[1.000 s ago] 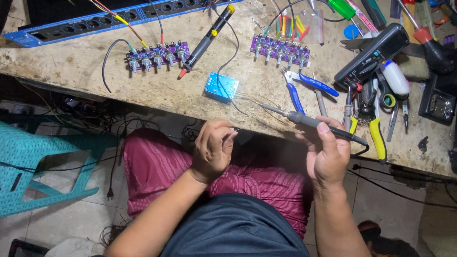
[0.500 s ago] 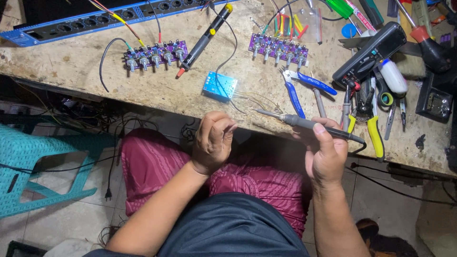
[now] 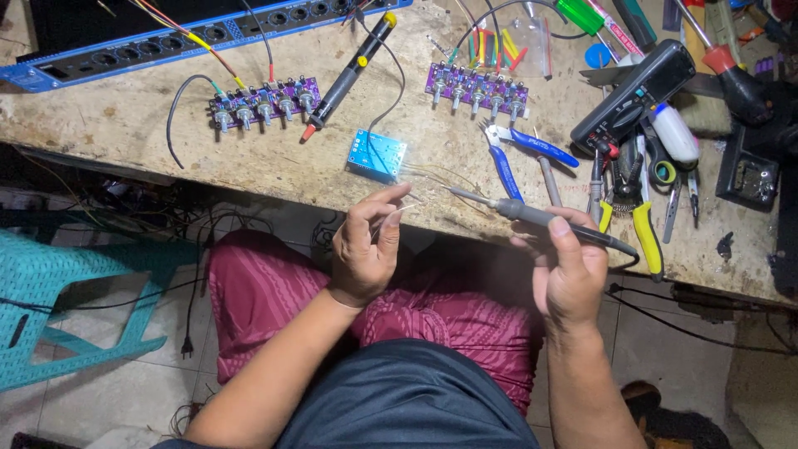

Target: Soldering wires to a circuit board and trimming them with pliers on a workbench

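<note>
Two hands work just off the near edge of the worn tabletop (image 3: 150, 125). Left hand (image 3: 366, 249) pinches a thin pale wire (image 3: 405, 208) between thumb and fingertips; right hand (image 3: 569, 266) wraps around a grey pen-shaped soldering iron (image 3: 540, 218), tip pointing toward the wire. Just beyond sits a small blue circuit module (image 3: 376, 155), blue-handled cutters (image 3: 519, 150) beside it, two purple knob boards (image 3: 262, 101) farther back.
</note>
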